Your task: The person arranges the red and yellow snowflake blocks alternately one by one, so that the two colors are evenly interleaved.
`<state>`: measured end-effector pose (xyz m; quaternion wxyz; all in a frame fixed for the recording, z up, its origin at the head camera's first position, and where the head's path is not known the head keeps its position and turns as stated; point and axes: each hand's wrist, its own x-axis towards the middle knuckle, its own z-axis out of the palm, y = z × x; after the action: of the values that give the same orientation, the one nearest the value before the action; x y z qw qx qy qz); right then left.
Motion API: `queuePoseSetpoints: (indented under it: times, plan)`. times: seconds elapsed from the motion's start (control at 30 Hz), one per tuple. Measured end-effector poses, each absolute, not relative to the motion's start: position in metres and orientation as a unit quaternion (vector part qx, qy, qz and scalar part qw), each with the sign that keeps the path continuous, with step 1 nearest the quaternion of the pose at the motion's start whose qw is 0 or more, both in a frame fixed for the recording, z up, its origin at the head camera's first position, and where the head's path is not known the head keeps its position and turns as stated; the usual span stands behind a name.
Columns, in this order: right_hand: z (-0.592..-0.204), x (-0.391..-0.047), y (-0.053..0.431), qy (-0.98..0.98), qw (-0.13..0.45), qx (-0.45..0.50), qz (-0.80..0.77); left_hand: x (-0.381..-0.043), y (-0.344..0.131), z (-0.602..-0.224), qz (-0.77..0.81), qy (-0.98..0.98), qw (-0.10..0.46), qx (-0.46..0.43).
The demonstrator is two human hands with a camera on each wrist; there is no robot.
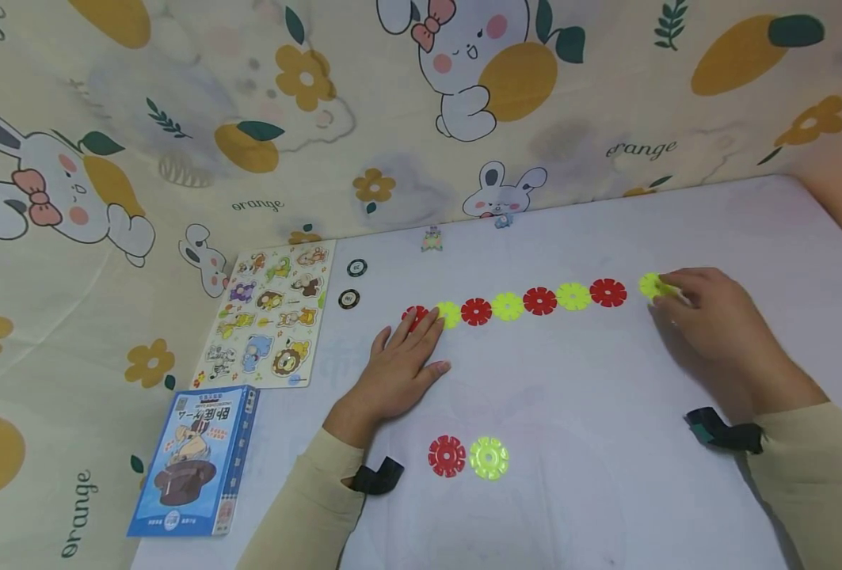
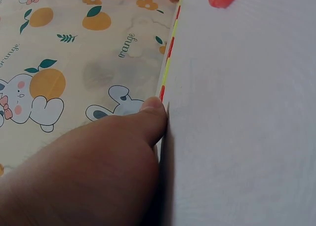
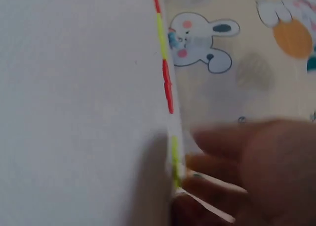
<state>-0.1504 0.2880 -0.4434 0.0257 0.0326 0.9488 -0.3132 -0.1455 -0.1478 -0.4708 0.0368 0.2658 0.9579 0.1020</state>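
Note:
A row of red and yellow-green notched plastic discs runs across the white table in the head view. My left hand point(image 1: 405, 372) rests with its fingers extended on the red disc point(image 1: 415, 317) at the row's left end, partly hiding it. At the far right, my right hand point(image 1: 720, 317) holds a yellow-green disc point(image 1: 650, 286) by its right side with curled fingers. A small gap parts that disc from the last red disc point(image 1: 608, 293) of the row. Nearer me lie another red disc point(image 1: 447, 457) and a yellow-green disc point(image 1: 489, 458), side by side.
A sticker sheet point(image 1: 264, 317) and a blue box point(image 1: 192, 463) lie on the left. Two black round tokens point(image 1: 349, 298) are beside the sheet. Small figures point(image 1: 432, 239) stand near the back edge, before a cloth point(image 1: 392, 95) printed with rabbits and oranges.

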Motion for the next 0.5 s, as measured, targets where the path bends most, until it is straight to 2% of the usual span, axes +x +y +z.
queuePoseSetpoints:
  times: [0.17,0.5]
  plan:
    - [-0.44,-0.1487,0.2809,0.974,0.07,-0.067,-0.207,-0.1457,-0.1481,-0.4713,0.104,0.957,0.035,0.267]
    - [-0.4438,-0.1467,0.2785,0.978,0.084,-0.072,-0.179,-0.1457,-0.148,-0.4707,0.1,0.958,0.037,0.265]
